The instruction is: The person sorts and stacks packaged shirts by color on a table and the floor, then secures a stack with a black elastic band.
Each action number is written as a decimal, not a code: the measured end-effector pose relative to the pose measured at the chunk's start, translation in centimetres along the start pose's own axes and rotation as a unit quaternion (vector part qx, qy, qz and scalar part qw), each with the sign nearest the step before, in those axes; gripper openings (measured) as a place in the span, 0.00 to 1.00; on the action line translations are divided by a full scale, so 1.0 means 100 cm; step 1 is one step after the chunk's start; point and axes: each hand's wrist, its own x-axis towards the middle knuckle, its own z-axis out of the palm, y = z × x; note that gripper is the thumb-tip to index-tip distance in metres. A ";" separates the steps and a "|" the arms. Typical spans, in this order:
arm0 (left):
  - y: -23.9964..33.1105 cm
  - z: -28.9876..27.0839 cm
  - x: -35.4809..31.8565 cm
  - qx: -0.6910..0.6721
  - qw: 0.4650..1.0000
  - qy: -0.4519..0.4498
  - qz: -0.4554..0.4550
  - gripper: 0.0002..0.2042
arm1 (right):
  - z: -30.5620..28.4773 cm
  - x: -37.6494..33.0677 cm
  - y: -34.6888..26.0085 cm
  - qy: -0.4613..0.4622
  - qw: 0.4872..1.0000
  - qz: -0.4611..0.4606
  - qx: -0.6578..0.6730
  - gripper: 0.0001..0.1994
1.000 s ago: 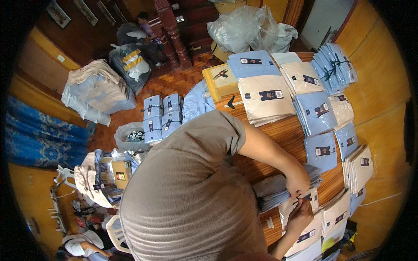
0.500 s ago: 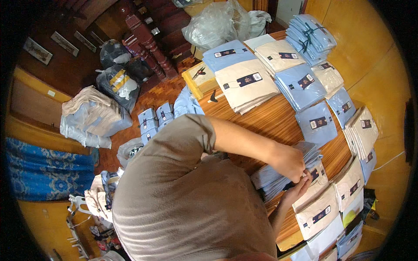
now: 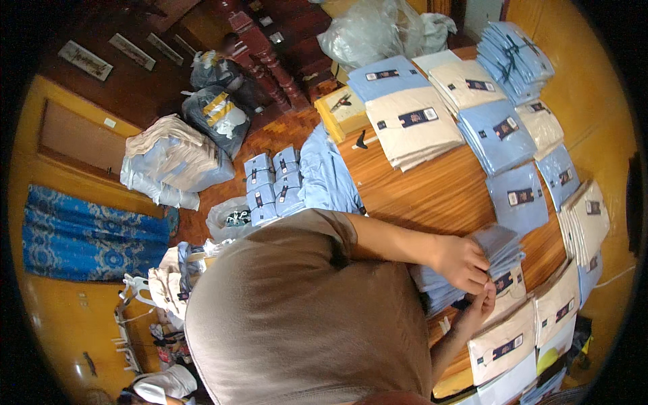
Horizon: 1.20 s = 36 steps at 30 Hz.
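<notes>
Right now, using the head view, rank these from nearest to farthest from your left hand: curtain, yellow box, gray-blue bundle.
1. Gray-blue bundle: on the table, right at the left hand.
2. Yellow box: up and left, by the table's end.
3. Curtain: far left, across the room.

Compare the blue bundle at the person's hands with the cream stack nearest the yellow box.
The blue bundle is greyish blue; the cream stack is pale cream.
The left hand and right hand meet at the bundle; neither touches the stack.
The left hand partly hides the bundle; the stack's dark tag shows.
Both have layered edges.
</notes>
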 end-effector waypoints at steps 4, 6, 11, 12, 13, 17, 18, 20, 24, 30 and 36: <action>-0.003 0.000 -0.007 0.043 0.999 0.001 0.026 0.12 | -0.029 0.012 -0.043 -0.080 0.973 0.094 -0.197 0.06; -0.006 -0.001 -0.003 0.029 0.999 0.003 0.044 0.10 | -0.007 0.015 -0.072 -0.074 0.975 0.118 -0.175 0.06; -0.018 -0.008 0.001 0.021 0.993 -0.014 0.112 0.06 | -0.022 0.029 -0.084 -0.115 0.968 0.142 -0.169 0.11; -0.020 -0.007 0.001 0.002 0.993 -0.024 0.115 0.06 | -0.023 0.038 -0.084 -0.155 0.953 0.177 -0.191 0.13; -0.021 -0.005 0.004 -0.016 0.992 -0.035 0.117 0.06 | -0.034 0.041 -0.075 -0.152 0.950 0.173 -0.213 0.13; -0.030 0.007 0.016 -0.113 0.987 -0.077 0.085 0.06 | -0.027 0.037 -0.070 -0.114 0.963 0.196 -0.141 0.10; -0.033 0.006 0.017 -0.135 0.984 -0.090 0.070 0.05 | -0.021 0.025 -0.070 -0.050 0.972 0.162 -0.160 0.08; -0.024 0.005 0.011 -0.251 0.961 -0.069 -0.094 0.04 | -0.002 0.014 -0.060 -0.047 0.977 0.054 -0.200 0.08; -0.013 -0.014 -0.004 -0.304 0.910 -0.084 -0.270 0.08 | 0.029 -0.012 -0.050 0.062 0.989 -0.012 -0.137 0.08; -0.021 -0.009 -0.004 -0.445 0.828 -0.146 -0.308 0.10 | 0.034 -0.008 -0.019 0.105 0.978 -0.141 -0.114 0.08; -0.033 0.018 -0.015 -0.551 0.761 -0.126 -0.317 0.16 | 0.042 0.000 -0.036 0.076 0.981 -0.098 -0.148 0.07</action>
